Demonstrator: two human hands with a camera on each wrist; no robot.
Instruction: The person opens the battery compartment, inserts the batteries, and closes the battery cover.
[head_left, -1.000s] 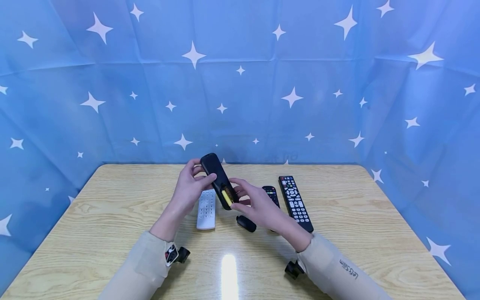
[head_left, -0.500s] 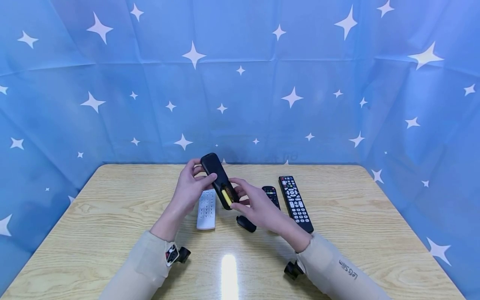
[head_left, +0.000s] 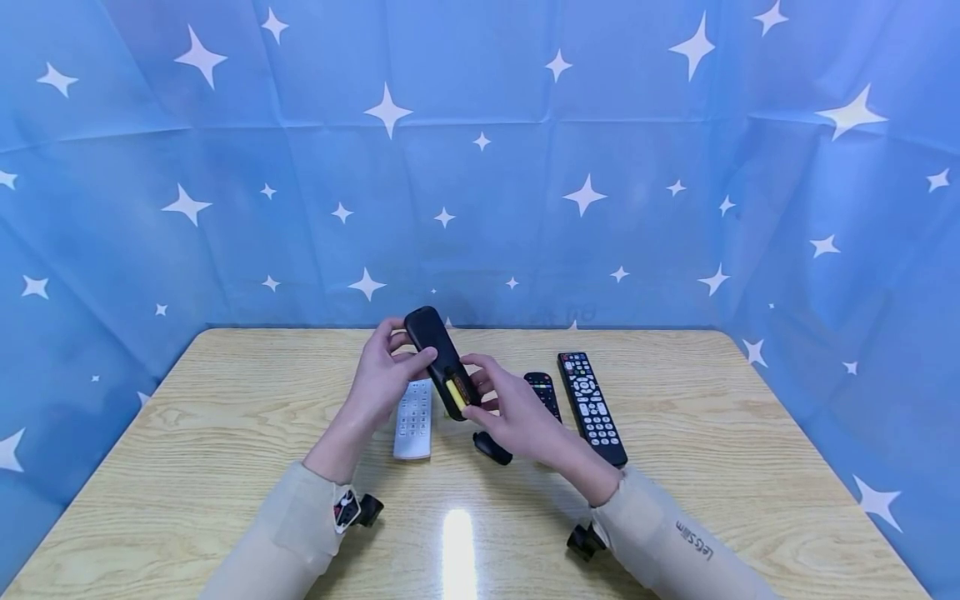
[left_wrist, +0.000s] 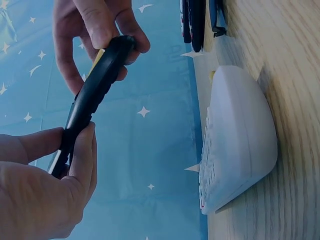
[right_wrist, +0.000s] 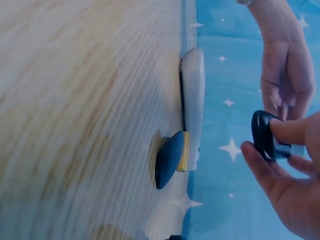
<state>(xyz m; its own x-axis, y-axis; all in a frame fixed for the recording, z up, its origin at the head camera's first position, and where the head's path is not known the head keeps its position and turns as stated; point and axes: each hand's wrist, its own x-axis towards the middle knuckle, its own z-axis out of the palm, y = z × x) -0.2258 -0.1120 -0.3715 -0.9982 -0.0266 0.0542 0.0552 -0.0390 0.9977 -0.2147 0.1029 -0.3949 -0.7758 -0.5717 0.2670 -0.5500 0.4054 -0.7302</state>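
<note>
A black remote control [head_left: 431, 332] is held up off the table, back side towards me, tilted with its lower end to the right. Its battery compartment is uncovered, with one yellow battery [head_left: 455, 394] lying in it beside a bare slot. My left hand [head_left: 377, 368] grips the upper part, thumb across the back. At the lower end, my right hand [head_left: 517, 410] holds the remote between thumb and fingers, thumb tip at the battery's end. On the table below lies a black battery cover [head_left: 492, 447]; a second yellow battery [right_wrist: 184, 151] shows behind it in the right wrist view.
A white remote [head_left: 412, 421] lies below my left hand. To the right, a small black remote [head_left: 542, 386] is partly hidden by my right hand, and a longer black remote [head_left: 591, 407] lies beside it. A blue starred curtain stands behind the wooden table [head_left: 225, 417].
Both hands and the black remote have shifted very slightly to the right. The holds on it look the same.
</note>
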